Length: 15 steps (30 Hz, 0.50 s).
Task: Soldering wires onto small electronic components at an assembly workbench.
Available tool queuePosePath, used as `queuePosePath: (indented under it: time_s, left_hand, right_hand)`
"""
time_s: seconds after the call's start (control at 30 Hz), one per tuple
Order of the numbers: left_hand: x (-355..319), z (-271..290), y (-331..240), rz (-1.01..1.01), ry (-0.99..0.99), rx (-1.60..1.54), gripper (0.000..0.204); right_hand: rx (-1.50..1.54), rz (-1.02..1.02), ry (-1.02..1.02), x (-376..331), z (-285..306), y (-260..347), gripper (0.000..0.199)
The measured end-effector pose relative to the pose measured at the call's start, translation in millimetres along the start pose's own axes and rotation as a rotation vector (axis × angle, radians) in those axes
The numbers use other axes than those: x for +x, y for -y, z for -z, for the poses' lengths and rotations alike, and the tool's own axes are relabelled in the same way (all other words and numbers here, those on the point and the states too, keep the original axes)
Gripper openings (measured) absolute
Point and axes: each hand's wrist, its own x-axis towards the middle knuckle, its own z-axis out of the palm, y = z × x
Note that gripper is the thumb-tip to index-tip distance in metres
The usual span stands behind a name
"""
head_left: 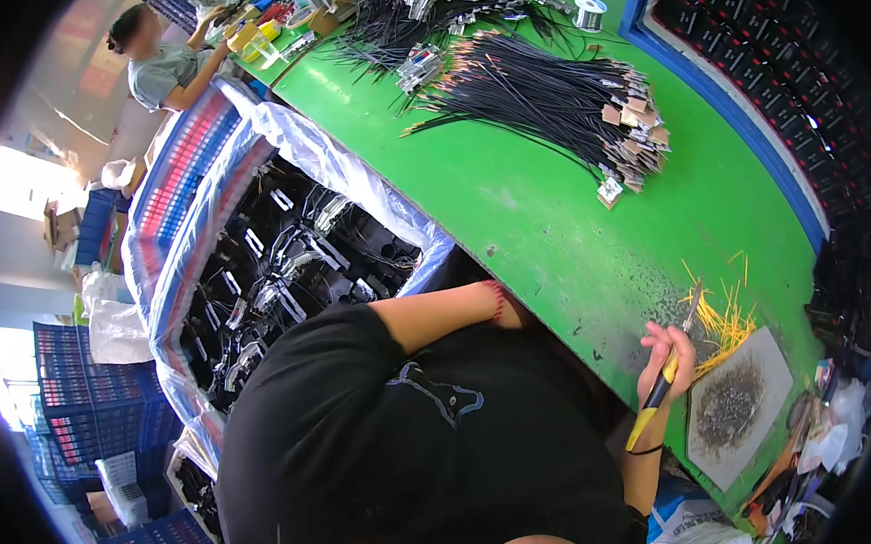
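My right hand (667, 360) is closed around a hand tool (658, 391) with a yellow-and-black handle and a slim metal tip. It is held over the right part of the green table, its tip pointing away from me. The tool's exact kind cannot be made out. Just beyond it lies a loose heap of thin yellow strands (727, 329). A red bracelet circles my left wrist; of my left hand (516, 315) only a part shows at the table's near edge, its fingers hidden.
Black cables (541, 92) with bare copper ends lie bunched across the green table (410, 183). A wire spool (590, 14) stands behind them. A grey board (741, 407) covered in dark crumbs lies at right. Left, a plastic-lined crate (290, 266) holds black parts. Another person (167, 66) works far left.
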Motion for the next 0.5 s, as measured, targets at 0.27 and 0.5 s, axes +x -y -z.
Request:
queuePosePath:
  time_s: [0.27, 0.5]
  left_hand:
    - [18, 226, -23, 0.626, 0.090, -0.620, 0.021]
    - [96, 218, 43, 0.295, -0.307, 0.091, 0.007]
  right_hand:
    - [-0.032, -0.045, -0.004, -1, 6, -1, 0.026]
    - [-0.102, -0.018, -0.041, 10, -1, 1, 0.018]
